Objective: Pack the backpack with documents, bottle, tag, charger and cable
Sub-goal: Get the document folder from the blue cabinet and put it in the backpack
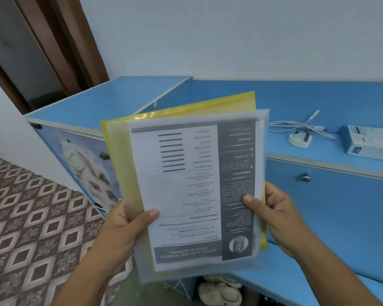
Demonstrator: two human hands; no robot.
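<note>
I hold a stack of documents (186,186) upright in front of me: a printed page in a clear sleeve on top, a yellow plastic folder (208,104) behind it. My left hand (128,224) grips the lower left edge, thumb on the page. My right hand (272,208) grips the right edge, thumb on the dark column. On the blue desk top lie a white charger plug (300,140) and a white cable (296,125). No backpack, bottle or tag is in view.
A blue desk (318,102) with a drawer knob (306,178) runs along the white wall. A white box (369,142) lies at its right end. A blue cabinet (93,107) stands on the left. Light sandals (219,292) sit on the floor below; patterned flooring (31,217) lies left.
</note>
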